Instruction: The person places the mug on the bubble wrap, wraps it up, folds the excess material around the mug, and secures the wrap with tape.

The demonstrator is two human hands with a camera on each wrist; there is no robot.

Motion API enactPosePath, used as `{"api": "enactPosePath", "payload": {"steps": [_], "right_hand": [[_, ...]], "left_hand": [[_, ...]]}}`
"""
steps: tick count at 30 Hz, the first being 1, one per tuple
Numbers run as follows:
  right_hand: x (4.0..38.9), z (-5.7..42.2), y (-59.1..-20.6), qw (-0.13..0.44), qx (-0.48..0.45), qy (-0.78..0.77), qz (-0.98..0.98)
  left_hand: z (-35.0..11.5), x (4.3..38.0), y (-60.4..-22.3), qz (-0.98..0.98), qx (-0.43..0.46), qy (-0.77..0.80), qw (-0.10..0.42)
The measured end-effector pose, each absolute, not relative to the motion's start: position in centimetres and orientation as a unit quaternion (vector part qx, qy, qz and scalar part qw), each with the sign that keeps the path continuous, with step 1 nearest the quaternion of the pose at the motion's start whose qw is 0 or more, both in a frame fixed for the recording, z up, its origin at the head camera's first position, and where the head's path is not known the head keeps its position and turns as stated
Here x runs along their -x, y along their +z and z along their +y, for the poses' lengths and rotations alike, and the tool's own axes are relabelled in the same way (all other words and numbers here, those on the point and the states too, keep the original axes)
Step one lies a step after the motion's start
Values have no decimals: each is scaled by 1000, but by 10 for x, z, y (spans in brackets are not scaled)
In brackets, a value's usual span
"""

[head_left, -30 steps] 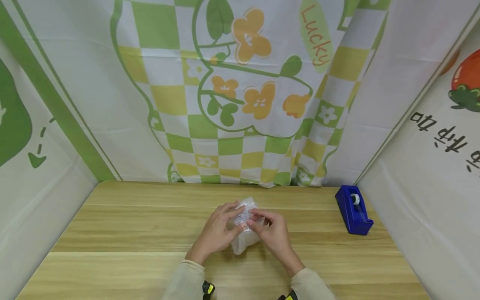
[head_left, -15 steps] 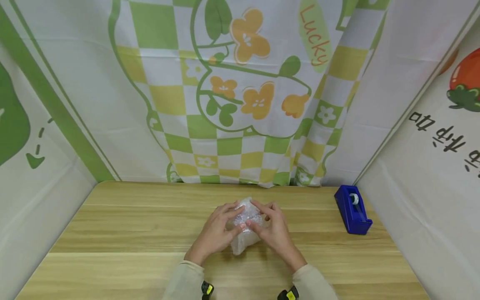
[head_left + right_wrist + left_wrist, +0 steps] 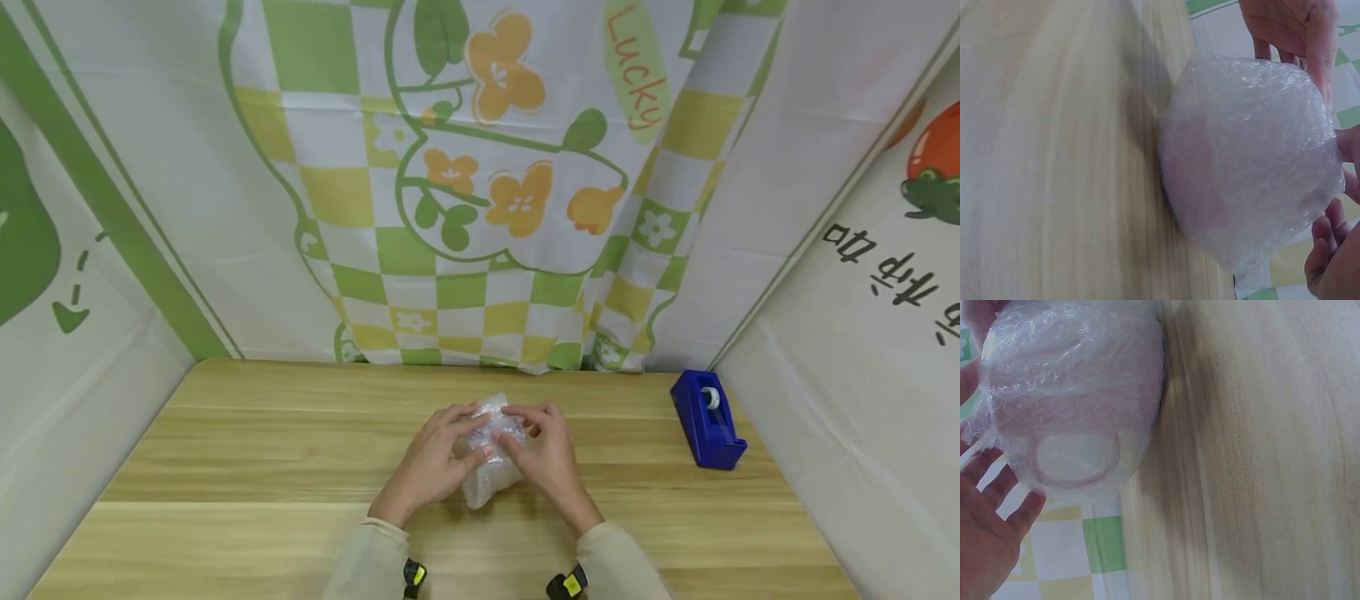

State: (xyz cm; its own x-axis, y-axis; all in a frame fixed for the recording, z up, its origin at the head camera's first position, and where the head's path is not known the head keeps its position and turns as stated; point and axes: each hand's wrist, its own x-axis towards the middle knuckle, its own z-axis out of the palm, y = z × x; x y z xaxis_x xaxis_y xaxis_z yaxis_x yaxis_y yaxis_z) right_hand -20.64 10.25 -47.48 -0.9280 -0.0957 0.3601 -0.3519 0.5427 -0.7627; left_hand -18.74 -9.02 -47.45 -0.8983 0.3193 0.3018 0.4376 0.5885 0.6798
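Note:
A bundle in clear bubble wrap (image 3: 491, 479) sits on the table between both hands. Something pinkish inside shows faintly through the plastic, with a pale oval patch at one end of the wrapped bundle (image 3: 1075, 453) in the left wrist view. My left hand (image 3: 429, 467) holds its left side, fingers over the top and thumb on the near part. From the right, my right hand (image 3: 550, 458) grips the wrap, index finger near the far end and thumb pressed on the middle. The right wrist view has my right hand (image 3: 1338, 259) at lower right, beside the wrap.
A blue tape dispenser (image 3: 705, 421) with a roll in it stands at the table's back right. Behind the wooden table (image 3: 262, 467) hangs a green and yellow checked curtain (image 3: 465, 308). White printed cloth walls border the left and right sides.
My right index finger has moved from the bundle's middle toward its far end, and the right thumb has shifted slightly farther up the wrap. The left hand and bundle stay almost still.

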Motion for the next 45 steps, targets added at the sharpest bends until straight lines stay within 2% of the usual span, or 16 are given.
{"api": "enactPosePath", "payload": {"steps": [19,24,33,40,45], "right_hand": [[221,88,-474,137,-10,515,-846],[223,88,-477,142,-23,520,-842],[216,111,-477,91,-80,577,-808],[202,129,-479,112,-70,592,-795],[191,141,-480,107,-63,590,-798]], "left_hand": [[-90,185,-475,-891,194,-405,68],[-90,185,-475,-892,191,-404,73],[-87,184,-478,-889,191,-408,82],[-87,183,-474,-888,191,-412,71],[-88,183,-473,-890,192,-407,72]]}}
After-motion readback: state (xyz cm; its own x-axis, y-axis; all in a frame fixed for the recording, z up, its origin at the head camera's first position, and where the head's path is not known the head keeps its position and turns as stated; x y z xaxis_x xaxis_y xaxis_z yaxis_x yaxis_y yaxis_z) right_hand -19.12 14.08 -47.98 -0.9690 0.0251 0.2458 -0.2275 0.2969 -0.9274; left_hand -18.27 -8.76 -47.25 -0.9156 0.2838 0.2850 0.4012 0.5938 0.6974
